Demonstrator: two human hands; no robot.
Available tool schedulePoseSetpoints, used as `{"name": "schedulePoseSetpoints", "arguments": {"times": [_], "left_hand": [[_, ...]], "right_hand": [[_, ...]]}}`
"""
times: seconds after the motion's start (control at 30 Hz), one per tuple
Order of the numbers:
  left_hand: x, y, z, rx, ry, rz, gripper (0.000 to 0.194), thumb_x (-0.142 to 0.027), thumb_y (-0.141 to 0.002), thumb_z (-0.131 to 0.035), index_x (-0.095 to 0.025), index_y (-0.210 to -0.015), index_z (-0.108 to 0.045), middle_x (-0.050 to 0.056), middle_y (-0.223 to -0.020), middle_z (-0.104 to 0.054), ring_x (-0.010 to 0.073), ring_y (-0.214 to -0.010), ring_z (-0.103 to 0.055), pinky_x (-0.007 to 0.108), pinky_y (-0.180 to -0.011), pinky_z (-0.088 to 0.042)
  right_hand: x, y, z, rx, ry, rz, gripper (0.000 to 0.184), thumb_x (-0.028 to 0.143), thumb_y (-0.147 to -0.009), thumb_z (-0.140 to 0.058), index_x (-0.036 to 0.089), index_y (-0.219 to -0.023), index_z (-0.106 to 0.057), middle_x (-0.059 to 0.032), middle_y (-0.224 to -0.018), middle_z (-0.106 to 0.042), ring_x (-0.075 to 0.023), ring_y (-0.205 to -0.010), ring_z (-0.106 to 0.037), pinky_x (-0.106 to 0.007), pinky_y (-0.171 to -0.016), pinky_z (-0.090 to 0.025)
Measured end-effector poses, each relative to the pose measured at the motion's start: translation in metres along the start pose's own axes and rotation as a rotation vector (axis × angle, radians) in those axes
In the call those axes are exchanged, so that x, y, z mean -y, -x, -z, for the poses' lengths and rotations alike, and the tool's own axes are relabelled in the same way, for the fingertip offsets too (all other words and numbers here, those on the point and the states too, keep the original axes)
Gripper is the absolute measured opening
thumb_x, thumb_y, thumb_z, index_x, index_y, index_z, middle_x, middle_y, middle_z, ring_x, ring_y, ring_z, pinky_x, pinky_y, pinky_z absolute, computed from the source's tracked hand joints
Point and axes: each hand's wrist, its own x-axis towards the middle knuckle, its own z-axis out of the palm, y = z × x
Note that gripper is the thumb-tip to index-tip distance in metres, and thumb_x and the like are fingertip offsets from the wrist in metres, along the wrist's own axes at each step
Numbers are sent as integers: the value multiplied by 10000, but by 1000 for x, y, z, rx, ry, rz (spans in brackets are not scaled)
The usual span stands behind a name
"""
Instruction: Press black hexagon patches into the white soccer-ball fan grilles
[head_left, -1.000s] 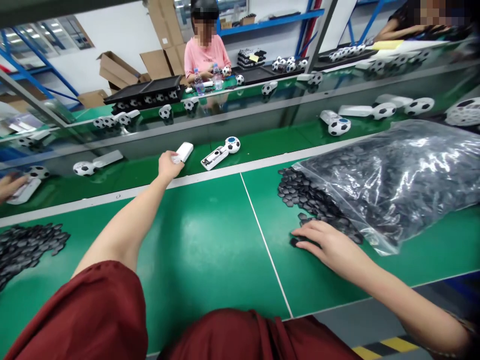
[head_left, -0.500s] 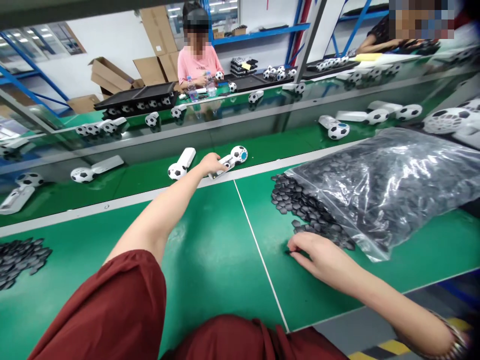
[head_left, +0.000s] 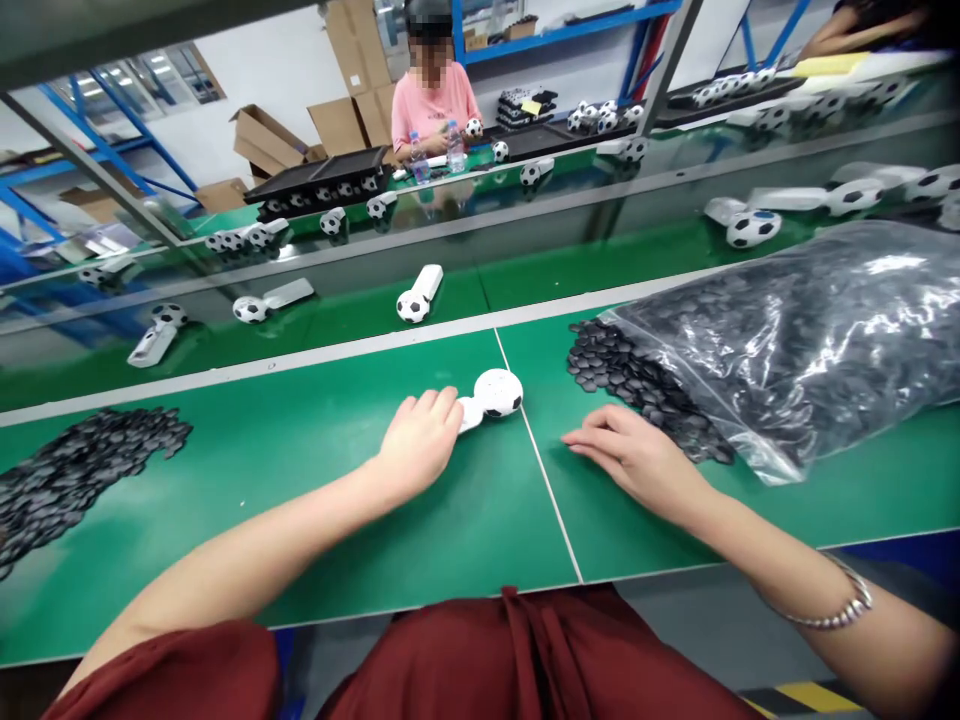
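My left hand (head_left: pixel 421 440) is closed around the handle of a white soccer-ball-headed piece (head_left: pixel 498 392), held low over the green table. The round head points right, its upper face mostly white with black patches at the lower edge; my fingers cover most of the handle. To the right, my right hand (head_left: pixel 637 455) has thumb and forefinger pinched, apart from the ball. A small black piece showed at these fingertips earlier; now it is mostly hidden. Just beyond that hand lies a heap of flat black pieces (head_left: pixel 615 362), spilling from a clear plastic bag (head_left: pixel 810 330).
Another heap of black pieces (head_left: pixel 97 450) lies at the left. Behind the table's pale edge strip (head_left: pixel 300 357), a green belt (head_left: pixel 345 335) carries several ball-headed pieces, including one nearby (head_left: pixel 414 304). A person in a pink shirt (head_left: pixel 435 105) sits across, behind a clear partition.
My left hand has brought the ball-headed piece from the belt's edge toward me onto the table side, and its head is turned differently. My right hand has lifted away from the table, still pinched.
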Motion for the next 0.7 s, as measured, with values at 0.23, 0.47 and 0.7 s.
{"name": "schedulePoseSetpoints", "arguments": {"times": [0.23, 0.47, 0.7], "left_hand": [[-10, 2, -8, 46, 414, -21, 742, -192, -672, -566, -184, -1341, -243, 132, -1334, -374, 289, -1172, -412, 438, -927, -394], [-10, -31, -12, 1, 789, -106, 830, -310, -671, -656, -207, -1378, -234, 125, -1408, -265, 266, -1290, -307, 394, -1028, -343], [-17, -40, -23, -42, 838, -92, 725, -419, -681, -664, -198, -1307, -375, 105, -1286, -468, 255, -1166, -456, 396, -965, -397]], "right_hand": [[17, -12, -3, -14, -133, -66, 126, 230, -865, -473, 203, -865, -596, -48, -836, -622, -183, -776, -589, -319, -717, -487], [29, -20, -10, -3, -380, -204, 101, 284, -821, -557, 196, -790, -595, -23, -777, -624, -158, -702, -586, -281, -648, -478], [27, -30, -23, -108, -305, -96, 57, 247, -815, -578, 208, -813, -618, -41, -854, -547, -197, -871, -533, -357, -791, -443]]}}
